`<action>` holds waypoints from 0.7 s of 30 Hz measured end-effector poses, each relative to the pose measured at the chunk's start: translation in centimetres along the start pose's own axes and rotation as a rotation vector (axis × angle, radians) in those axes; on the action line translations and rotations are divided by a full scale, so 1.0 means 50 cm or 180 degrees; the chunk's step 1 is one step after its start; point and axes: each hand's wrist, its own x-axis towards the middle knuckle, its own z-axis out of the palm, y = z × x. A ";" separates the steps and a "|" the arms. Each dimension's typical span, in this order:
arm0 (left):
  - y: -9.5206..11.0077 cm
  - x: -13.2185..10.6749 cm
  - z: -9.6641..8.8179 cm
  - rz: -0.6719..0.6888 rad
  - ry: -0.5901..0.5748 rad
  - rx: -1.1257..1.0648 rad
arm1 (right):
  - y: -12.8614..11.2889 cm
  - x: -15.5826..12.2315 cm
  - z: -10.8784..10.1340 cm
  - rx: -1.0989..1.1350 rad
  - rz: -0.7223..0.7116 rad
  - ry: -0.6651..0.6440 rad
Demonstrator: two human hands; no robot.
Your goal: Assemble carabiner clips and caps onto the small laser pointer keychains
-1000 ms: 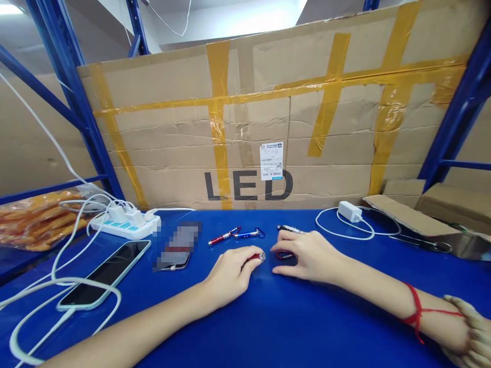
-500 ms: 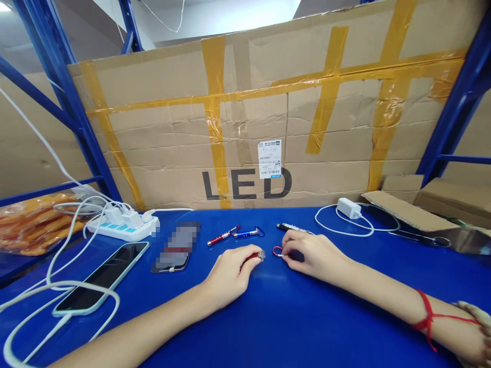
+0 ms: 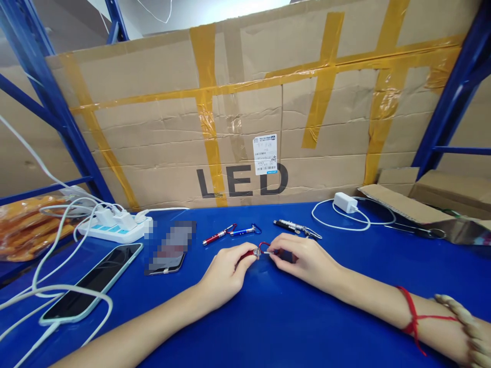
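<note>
Between the two hands, low on the blue table (image 3: 291,327), a red torch (image 3: 249,253) and a red clip (image 3: 264,246) are meeting end to end. The left hand (image 3: 226,271) is lying on the table and curling closed around the red torch, whose silver tip is poking out toward the right hand (image 3: 303,258). The right hand is pinching the clip between thumb and forefinger, right at that tip; whether the two parts are joining I cannot tell. Just beyond the hands, three more torches are lying on the table: a second red one (image 3: 216,236), a blue one (image 3: 245,231) and a black one (image 3: 291,225). Left of the left hand, two phones (image 3: 90,282) are lying near a power strip (image 3: 115,230). Beyond the right hand, a white charger (image 3: 345,202) is sitting by the cardboard (image 3: 249,112).
</note>
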 end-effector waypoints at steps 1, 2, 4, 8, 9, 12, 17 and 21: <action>0.001 0.001 -0.001 -0.0021 -0.0047 0.0010 | -0.001 0.000 -0.001 0.0021 -0.0050 0.0036; 0.003 0.001 -0.002 -0.0052 -0.0103 0.0026 | -0.002 0.001 -0.001 0.0029 -0.0093 0.0074; 0.005 0.003 -0.003 -0.0094 -0.0203 0.0058 | -0.003 0.001 -0.001 0.0024 -0.0134 0.0118; 0.003 0.004 -0.002 -0.0009 -0.0205 0.0048 | -0.001 0.000 0.003 0.0101 -0.0097 0.0014; 0.002 0.004 -0.002 0.0016 -0.0187 0.0046 | 0.000 0.000 0.004 0.0158 -0.0097 -0.0024; -0.003 0.003 0.000 0.0081 -0.0171 0.0038 | 0.001 -0.001 0.006 0.0339 -0.0108 -0.0090; -0.002 0.001 -0.002 0.0163 -0.0346 -0.0031 | -0.004 0.000 0.002 0.0427 -0.0182 -0.0086; 0.008 -0.001 -0.006 0.0232 -0.0418 -0.0141 | -0.013 -0.002 -0.003 0.0258 -0.0205 -0.0243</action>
